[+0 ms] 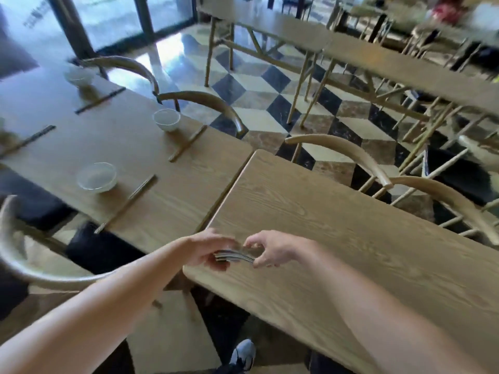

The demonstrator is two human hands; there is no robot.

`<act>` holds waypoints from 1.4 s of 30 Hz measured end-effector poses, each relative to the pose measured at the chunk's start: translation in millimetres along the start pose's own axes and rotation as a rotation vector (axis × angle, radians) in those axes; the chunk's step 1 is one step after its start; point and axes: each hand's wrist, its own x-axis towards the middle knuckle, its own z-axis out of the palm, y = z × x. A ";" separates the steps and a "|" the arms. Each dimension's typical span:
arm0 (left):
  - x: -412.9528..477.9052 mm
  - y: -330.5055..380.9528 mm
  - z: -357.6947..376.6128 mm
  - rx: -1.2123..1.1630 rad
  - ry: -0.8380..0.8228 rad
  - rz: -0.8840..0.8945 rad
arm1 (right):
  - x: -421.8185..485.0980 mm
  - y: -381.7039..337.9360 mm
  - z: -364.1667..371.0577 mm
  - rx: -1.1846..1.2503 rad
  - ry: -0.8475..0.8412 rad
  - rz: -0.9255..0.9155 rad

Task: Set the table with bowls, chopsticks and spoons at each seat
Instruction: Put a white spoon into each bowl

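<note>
My left hand (208,251) grips a small bundle of metal spoons (234,256) over the near corner of the right wooden table (337,225). My right hand (267,248) pinches the other end of the bundle. On the left table (129,147) stand a clear glass bowl (96,176), a white bowl (166,119) and a far white bowl (77,76). Pairs of chopsticks (127,203) lie beside the bowls, another pair (188,143) by the middle bowl. The picture is blurred, so the spoon count is unclear.
Curved wooden chairs stand round both tables: one at near left (16,255), two at the far side (351,152). A narrow gap separates the two tables. Checkered floor (256,85) and more tables (378,55) lie beyond. My shoe (243,354) shows below.
</note>
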 end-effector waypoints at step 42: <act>-89.4 -105.9 -459.4 -0.560 0.070 0.121 | 322.4 -414.7 88.0 1.252 0.198 0.179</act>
